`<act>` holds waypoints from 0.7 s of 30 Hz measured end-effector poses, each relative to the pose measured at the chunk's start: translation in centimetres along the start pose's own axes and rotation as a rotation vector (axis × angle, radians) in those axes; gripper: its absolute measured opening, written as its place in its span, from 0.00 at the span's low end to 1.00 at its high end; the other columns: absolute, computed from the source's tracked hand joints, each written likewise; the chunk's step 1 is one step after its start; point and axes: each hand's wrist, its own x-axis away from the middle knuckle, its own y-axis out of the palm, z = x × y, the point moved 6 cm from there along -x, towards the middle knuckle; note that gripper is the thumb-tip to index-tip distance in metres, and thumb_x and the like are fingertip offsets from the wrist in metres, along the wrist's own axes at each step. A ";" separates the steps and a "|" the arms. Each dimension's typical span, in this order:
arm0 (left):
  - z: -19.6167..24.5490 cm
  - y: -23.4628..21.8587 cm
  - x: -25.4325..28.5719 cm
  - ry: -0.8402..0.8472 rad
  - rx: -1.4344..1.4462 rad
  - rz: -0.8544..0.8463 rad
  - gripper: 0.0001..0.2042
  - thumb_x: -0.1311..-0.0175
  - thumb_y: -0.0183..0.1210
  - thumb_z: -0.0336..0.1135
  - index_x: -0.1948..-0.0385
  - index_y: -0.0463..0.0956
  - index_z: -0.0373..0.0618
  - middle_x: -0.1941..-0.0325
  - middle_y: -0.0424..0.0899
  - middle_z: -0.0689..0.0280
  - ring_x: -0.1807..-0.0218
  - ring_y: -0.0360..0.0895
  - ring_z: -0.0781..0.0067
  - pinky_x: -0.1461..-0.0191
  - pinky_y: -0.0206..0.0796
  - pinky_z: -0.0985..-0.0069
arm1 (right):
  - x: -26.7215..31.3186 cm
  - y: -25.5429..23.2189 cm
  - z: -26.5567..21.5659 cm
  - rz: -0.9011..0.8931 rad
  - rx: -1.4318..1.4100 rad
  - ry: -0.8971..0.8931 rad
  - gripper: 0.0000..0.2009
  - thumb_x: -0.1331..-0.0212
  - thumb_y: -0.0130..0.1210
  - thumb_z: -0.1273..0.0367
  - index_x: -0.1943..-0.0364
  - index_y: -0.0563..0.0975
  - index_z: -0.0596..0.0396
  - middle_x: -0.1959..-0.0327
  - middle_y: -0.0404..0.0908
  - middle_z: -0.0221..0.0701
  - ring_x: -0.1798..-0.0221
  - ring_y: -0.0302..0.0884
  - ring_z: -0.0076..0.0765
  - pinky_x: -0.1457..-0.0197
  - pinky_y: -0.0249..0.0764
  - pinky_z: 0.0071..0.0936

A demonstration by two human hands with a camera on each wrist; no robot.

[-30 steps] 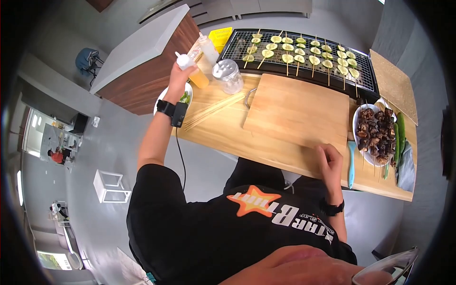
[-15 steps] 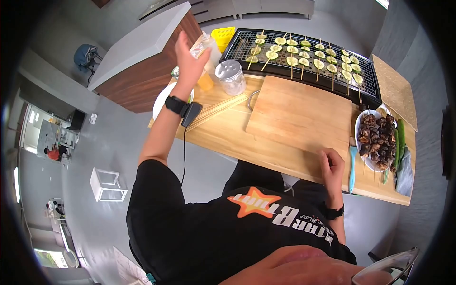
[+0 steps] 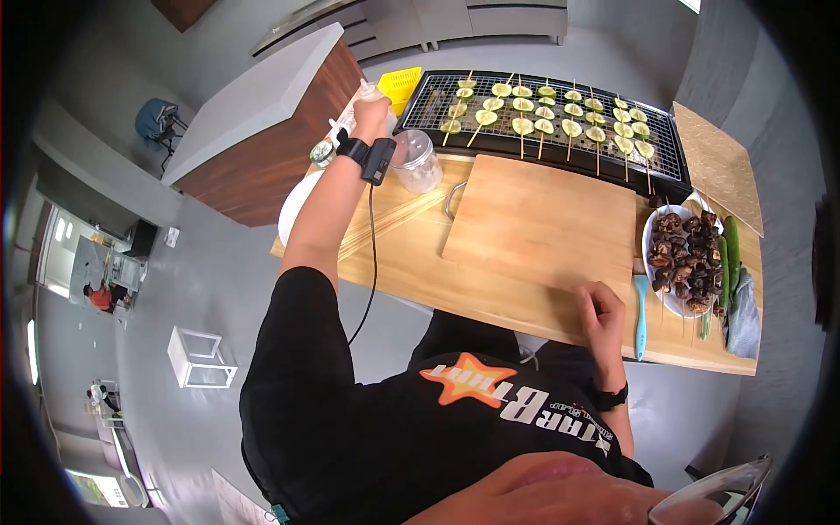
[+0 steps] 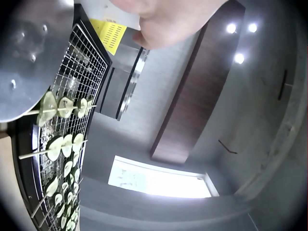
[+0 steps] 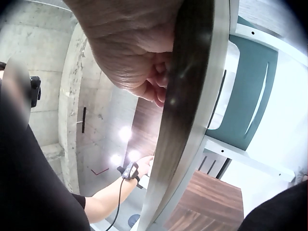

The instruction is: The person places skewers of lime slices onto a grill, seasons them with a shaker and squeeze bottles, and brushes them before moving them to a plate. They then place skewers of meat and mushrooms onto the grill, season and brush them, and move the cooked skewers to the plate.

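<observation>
My left hand (image 3: 371, 112) reaches to the table's far left corner and grips a clear squeeze bottle (image 3: 367, 90) next to the yellow basket (image 3: 399, 84). The left wrist view shows only part of that hand (image 4: 163, 19), above the jar's metal shaker lid (image 4: 29, 53). A glass jar (image 3: 415, 161) stands just right of the wrist. My right hand (image 3: 603, 308) rests on the near table edge with loosely curled fingers and holds nothing. In the right wrist view its fingers (image 5: 139, 62) lie against the table edge (image 5: 192, 96).
A black grill (image 3: 542, 118) carries several skewers of green vegetable slices. A wooden cutting board (image 3: 542, 223) lies mid-table, with bamboo skewers (image 3: 394, 217) and a white plate (image 3: 293, 210) to its left. To its right are a mushroom plate (image 3: 687, 254), green peppers (image 3: 726, 254) and a blue spatula (image 3: 641, 315).
My left hand let go of the bottle with orange liquid, opened, then reached farther back and took hold of the bottle by the yellow basket. The right hand stayed put.
</observation>
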 end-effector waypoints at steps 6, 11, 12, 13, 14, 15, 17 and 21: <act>3.5 0.3 2.0 0.198 0.178 0.023 0.26 0.53 0.68 0.32 0.51 0.68 0.36 0.57 0.80 0.56 0.56 0.80 0.62 0.52 0.70 0.67 | 0.1 0.0 -0.1 0.021 -0.009 -0.043 0.07 0.39 0.55 0.73 0.72 0.76 0.62 0.80 0.67 0.22 0.76 0.58 0.15 0.74 0.56 0.17; 13.8 0.5 4.7 0.669 -0.646 0.035 0.23 0.52 0.66 0.37 0.52 0.73 0.47 0.56 0.78 0.49 0.53 0.77 0.47 0.49 0.68 0.58 | 0.1 -0.2 -0.3 -0.002 0.025 -0.070 0.06 0.40 0.56 0.72 0.69 0.79 0.63 0.79 0.73 0.30 0.76 0.66 0.23 0.72 0.63 0.21; 14.8 1.0 5.5 0.690 -0.821 -0.024 0.22 0.52 0.65 0.38 0.52 0.74 0.49 0.56 0.78 0.49 0.53 0.76 0.45 0.49 0.67 0.56 | 0.1 -0.2 -0.2 0.004 0.019 -0.078 0.06 0.40 0.56 0.72 0.69 0.78 0.63 0.79 0.73 0.31 0.76 0.66 0.23 0.72 0.63 0.21; 14.8 1.6 5.9 0.726 -0.903 -0.042 0.21 0.51 0.64 0.38 0.52 0.75 0.51 0.57 0.78 0.49 0.54 0.76 0.45 0.50 0.68 0.56 | 0.1 -0.2 -0.2 0.013 0.011 -0.086 0.06 0.40 0.56 0.72 0.69 0.78 0.63 0.79 0.73 0.31 0.76 0.66 0.23 0.72 0.63 0.21; 15.0 2.3 6.2 0.764 -0.985 -0.060 0.20 0.51 0.64 0.38 0.53 0.75 0.53 0.58 0.78 0.50 0.55 0.76 0.45 0.51 0.68 0.56 | 0.1 -0.3 -0.2 0.017 0.007 -0.095 0.06 0.40 0.56 0.72 0.69 0.78 0.63 0.79 0.73 0.31 0.77 0.66 0.23 0.72 0.63 0.21; 15.2 2.9 6.4 0.805 -1.068 -0.076 0.19 0.51 0.63 0.38 0.53 0.76 0.55 0.59 0.78 0.51 0.56 0.76 0.45 0.52 0.68 0.56 | 0.1 -0.3 -0.3 0.023 0.002 -0.104 0.06 0.40 0.56 0.73 0.69 0.78 0.63 0.79 0.73 0.31 0.77 0.66 0.23 0.72 0.62 0.21; 16.4 5.6 8.0 0.833 -1.074 -0.135 0.21 0.52 0.63 0.38 0.52 0.75 0.57 0.61 0.78 0.53 0.56 0.76 0.47 0.54 0.69 0.56 | 0.2 -0.3 -0.2 0.030 -0.014 -0.120 0.06 0.40 0.56 0.73 0.69 0.78 0.63 0.79 0.73 0.31 0.77 0.66 0.24 0.73 0.62 0.21; 19.6 12.8 13.7 0.904 -1.018 -0.362 0.24 0.54 0.65 0.40 0.50 0.74 0.58 0.59 0.78 0.54 0.53 0.76 0.49 0.53 0.69 0.56 | 0.2 -0.4 -0.1 0.026 -0.031 -0.138 0.06 0.40 0.56 0.73 0.69 0.78 0.63 0.79 0.73 0.31 0.77 0.65 0.23 0.73 0.62 0.21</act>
